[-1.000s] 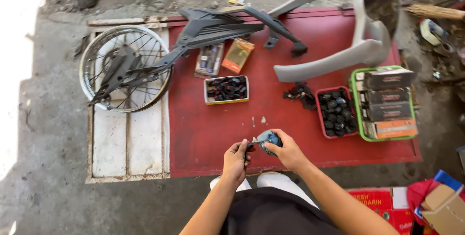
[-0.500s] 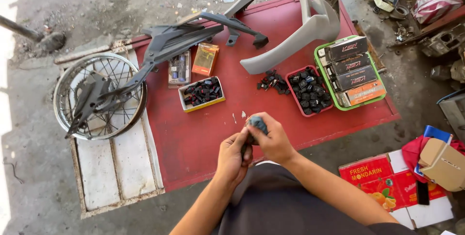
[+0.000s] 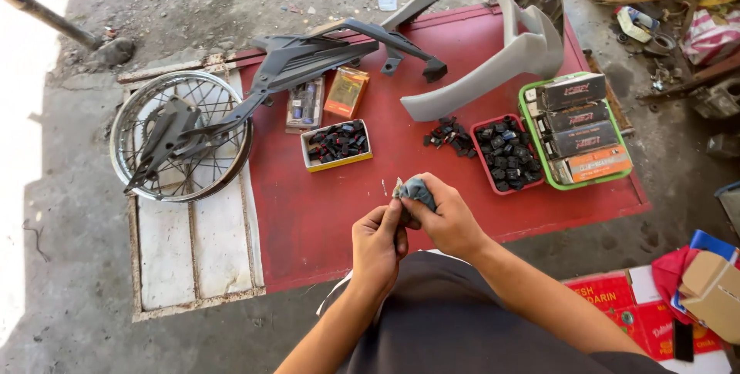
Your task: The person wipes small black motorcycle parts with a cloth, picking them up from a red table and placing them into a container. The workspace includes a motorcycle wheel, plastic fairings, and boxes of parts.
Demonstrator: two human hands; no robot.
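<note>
Both hands meet just above the near edge of the red worktop (image 3: pixel 324 220). The right hand (image 3: pixel 447 220) has its grip closed around a bunched blue-grey cloth (image 3: pixel 417 189), which pokes out at the top between thumb and fingers. The left hand (image 3: pixel 379 243) sits at nine o'clock from the right, touching it, with its fingers curled shut and pinching something against the cloth; what that small thing is cannot be told, since the fingers hide it.

At twelve o'clock from the hands, well apart, lies a shallow yellow-edged box of small black parts (image 3: pixel 338 144). Beyond it lie a flat pack of small items (image 3: pixel 305 104) and an orange carton (image 3: pixel 346 92), side by side. At one o'clock, a loose heap of black parts (image 3: pixel 447 135) lies just beside a red tray (image 3: pixel 532 123) filled with more of them. A green tray (image 3: pixel 532 131) touches the red one on its far side and holds a row of dark boxes and one orange box (image 3: pixel 597 163).

Along the back edge rest a dark plastic frame (image 3: pixel 324 54) and a grey moulded panel (image 3: pixel 493 58). At ten o'clock, off the red top, a spoked wheel rim (image 3: pixel 132 112) lies on a white slatted panel (image 3: pixel 193 243).

At four o'clock on the floor are an orange printed carton (image 3: pixel 609 293) and a brown cardboard box (image 3: pixel 713 293).
</note>
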